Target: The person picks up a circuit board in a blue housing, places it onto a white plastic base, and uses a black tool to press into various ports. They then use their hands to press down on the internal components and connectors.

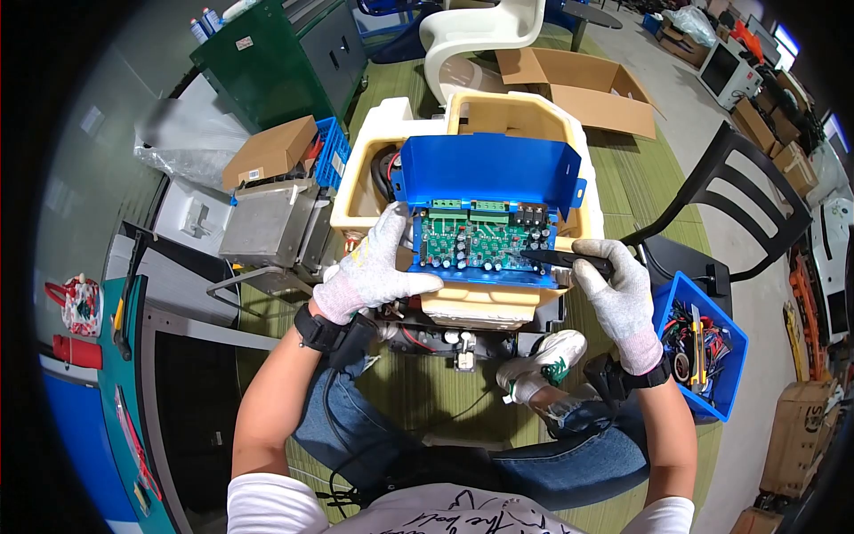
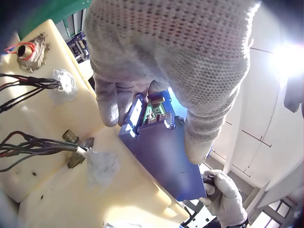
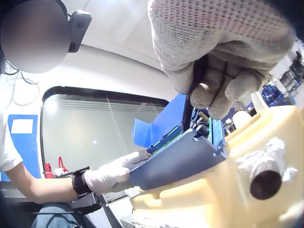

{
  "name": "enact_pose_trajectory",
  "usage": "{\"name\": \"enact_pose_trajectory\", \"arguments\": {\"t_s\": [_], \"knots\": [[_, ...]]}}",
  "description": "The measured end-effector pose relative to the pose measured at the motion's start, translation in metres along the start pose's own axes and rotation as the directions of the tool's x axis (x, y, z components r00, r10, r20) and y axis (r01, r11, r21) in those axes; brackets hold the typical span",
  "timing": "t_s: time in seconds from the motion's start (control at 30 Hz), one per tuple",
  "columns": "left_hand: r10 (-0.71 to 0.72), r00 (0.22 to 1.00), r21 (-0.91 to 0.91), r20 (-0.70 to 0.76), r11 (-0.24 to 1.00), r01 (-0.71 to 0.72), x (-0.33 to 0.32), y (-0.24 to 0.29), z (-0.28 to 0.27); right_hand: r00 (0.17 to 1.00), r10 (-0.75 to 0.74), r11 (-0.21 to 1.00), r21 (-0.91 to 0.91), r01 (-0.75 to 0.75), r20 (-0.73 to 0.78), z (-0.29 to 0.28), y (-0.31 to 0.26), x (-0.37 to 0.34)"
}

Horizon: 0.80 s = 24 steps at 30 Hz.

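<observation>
An opened blue metal case (image 1: 487, 165) with a green circuit board (image 1: 471, 240) inside rests on a cream foam housing (image 1: 480, 303). At the case's left side, the gloved left hand (image 1: 378, 267) grips it, thumb along the near edge; the left wrist view shows this hand (image 2: 166, 57) spanning the case (image 2: 164, 152). The gloved right hand (image 1: 614, 294) pinches a slim black tool (image 1: 565, 258), its tip over the board's right part. In the right wrist view the tool (image 3: 189, 111) points down beside the components, below the right hand (image 3: 223, 47); whether it touches them, I cannot tell.
A blue bin (image 1: 734, 374) of tools and wires stands right of the right hand, near a black chair (image 1: 712, 191). Behind the housing are a white chair (image 1: 436, 44) and an open cardboard box (image 1: 596, 102). A metal box (image 1: 267, 222) stands at left.
</observation>
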<state>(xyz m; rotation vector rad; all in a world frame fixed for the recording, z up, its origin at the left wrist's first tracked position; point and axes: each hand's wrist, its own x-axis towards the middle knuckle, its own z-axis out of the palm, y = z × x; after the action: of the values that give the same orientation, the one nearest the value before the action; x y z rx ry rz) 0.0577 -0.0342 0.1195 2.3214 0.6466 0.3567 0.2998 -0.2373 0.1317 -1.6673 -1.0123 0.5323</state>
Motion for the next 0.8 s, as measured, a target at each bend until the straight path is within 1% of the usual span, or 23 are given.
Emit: {"name": "enact_pose_trajectory", "arguments": {"t_s": [0.13,0.2,0.23,0.33,0.43,0.53,0.57,0.63,0.67,0.7,0.73,0.8], "knots": [[0.002,0.999,0.048,-0.051,0.999,0.001,0.001,-0.005,0.004,1.000,-0.018,1.000,0.022,0.018,0.000,0.001,0.002,0.000],[0.001,1.000,0.020,-0.022,1.000,0.000,0.001,0.003,0.000,1.000,-0.008,1.000,0.007,0.008,0.009,0.001,-0.001,-0.002],[0.000,1.000,0.006,-0.007,1.000,0.000,0.001,0.007,-0.002,0.999,-0.046,0.999,0.001,0.046,0.012,0.003,-0.004,-0.002],[0.056,0.998,-0.017,-0.035,0.998,-0.057,0.003,0.011,-0.003,0.989,-0.144,0.989,-0.032,0.145,0.032,0.010,-0.009,-0.005],[0.019,1.000,-0.022,-0.014,1.000,-0.019,0.004,0.015,-0.005,0.970,-0.234,0.965,-0.111,0.240,0.062,0.020,-0.012,-0.006],[0.003,1.000,0.009,0.001,1.000,-0.003,0.003,0.011,-0.004,0.982,-0.156,0.978,-0.124,0.168,0.105,0.024,-0.025,-0.006],[-0.005,1.000,-0.029,0.014,1.000,0.006,0.003,0.013,-0.006,0.955,-0.290,0.943,-0.152,0.297,0.065,0.028,-0.018,-0.004],[-0.019,0.999,-0.106,0.046,0.994,0.024,0.003,0.021,-0.009,0.963,-0.254,0.948,-0.176,0.265,0.086,0.028,-0.025,-0.005],[-0.012,0.999,-0.076,0.036,0.997,0.014,0.003,0.019,-0.007,0.968,-0.234,0.950,-0.190,0.249,0.095,0.028,-0.028,-0.005],[-0.003,1.000,-0.045,0.026,0.999,0.004,0.003,0.015,-0.006,0.937,-0.343,0.903,-0.250,0.349,0.070,0.030,-0.020,-0.003],[0.007,1.000,-0.013,0.014,1.000,-0.007,0.003,0.011,-0.004,0.936,-0.346,0.900,-0.257,0.352,0.069,0.029,-0.019,-0.003],[0.022,1.000,-0.039,0.004,0.999,-0.022,0.004,0.012,-0.004,0.932,-0.355,0.894,-0.267,0.360,0.069,0.030,-0.019,-0.003]]}}
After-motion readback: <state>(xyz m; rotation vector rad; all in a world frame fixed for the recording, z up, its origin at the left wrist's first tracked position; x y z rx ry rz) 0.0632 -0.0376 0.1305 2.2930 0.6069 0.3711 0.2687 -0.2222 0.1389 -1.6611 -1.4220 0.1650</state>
